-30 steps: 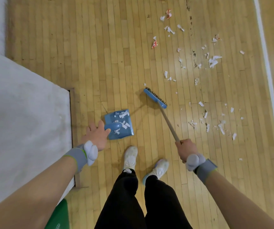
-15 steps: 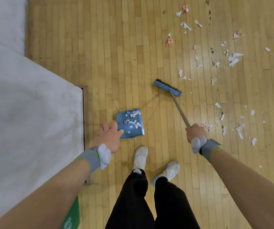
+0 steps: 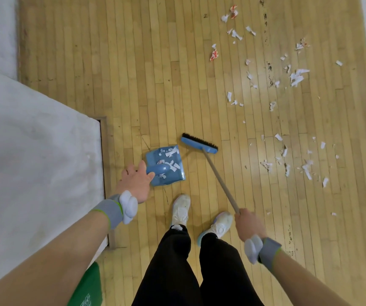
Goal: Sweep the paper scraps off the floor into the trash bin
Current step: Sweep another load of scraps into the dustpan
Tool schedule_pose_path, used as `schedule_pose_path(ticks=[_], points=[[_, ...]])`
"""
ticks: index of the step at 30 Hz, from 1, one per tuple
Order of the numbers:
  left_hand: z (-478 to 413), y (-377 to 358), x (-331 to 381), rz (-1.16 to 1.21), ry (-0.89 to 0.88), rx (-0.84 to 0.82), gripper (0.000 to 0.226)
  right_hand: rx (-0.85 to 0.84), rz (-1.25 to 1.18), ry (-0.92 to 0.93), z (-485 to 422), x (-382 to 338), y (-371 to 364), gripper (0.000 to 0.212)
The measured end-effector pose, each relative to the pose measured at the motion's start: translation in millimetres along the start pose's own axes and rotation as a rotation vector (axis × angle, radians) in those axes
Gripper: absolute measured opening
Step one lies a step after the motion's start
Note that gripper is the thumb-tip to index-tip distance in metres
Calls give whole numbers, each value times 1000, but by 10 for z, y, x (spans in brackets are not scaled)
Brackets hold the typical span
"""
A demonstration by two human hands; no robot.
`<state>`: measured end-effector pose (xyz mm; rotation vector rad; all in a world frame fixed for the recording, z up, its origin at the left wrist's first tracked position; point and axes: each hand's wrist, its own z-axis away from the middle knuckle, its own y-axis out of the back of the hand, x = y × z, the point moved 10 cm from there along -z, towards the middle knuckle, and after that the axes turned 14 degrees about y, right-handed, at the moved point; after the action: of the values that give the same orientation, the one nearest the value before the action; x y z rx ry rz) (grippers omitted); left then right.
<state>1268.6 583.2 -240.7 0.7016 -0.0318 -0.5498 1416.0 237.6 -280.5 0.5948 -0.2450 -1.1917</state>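
Two hands busy. At 7 o'clock, a green object (image 3: 89, 288) beside a white mat (image 3: 34, 162). Left of centre, left hand (image 3: 136, 184) gripping the blue dustpan (image 3: 166, 166) by its handle, fingers and thumb curled round it; several white scraps inside the pan. At the pan's 2 o'clock, blue broom head (image 3: 199, 145), close but apart. At 5 o'clock, right hand (image 3: 249, 224) clamped on the broom's stick, fingers wrapped round. From 12 to 3 o'clock, paper scraps (image 3: 297, 76) strewn over the wooden floor (image 3: 133, 74).
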Motion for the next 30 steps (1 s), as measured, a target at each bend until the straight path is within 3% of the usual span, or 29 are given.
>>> schedule_pose_path(ticks=[7, 20, 23, 30], points=[[5, -14, -9, 78, 40, -6, 25, -98, -39, -4, 501, 73, -323, 23], [18, -14, -111, 79, -19, -79, 22, -104, -349, -96, 945, 419, -1, 33], [127, -13, -190, 231, -57, -72, 39, -114, -551, -218, 1012, 561, -121, 34], [463, -16, 124, 318, -92, -63, 32, -126, -1233, -487, 1182, 1017, -171, 20]])
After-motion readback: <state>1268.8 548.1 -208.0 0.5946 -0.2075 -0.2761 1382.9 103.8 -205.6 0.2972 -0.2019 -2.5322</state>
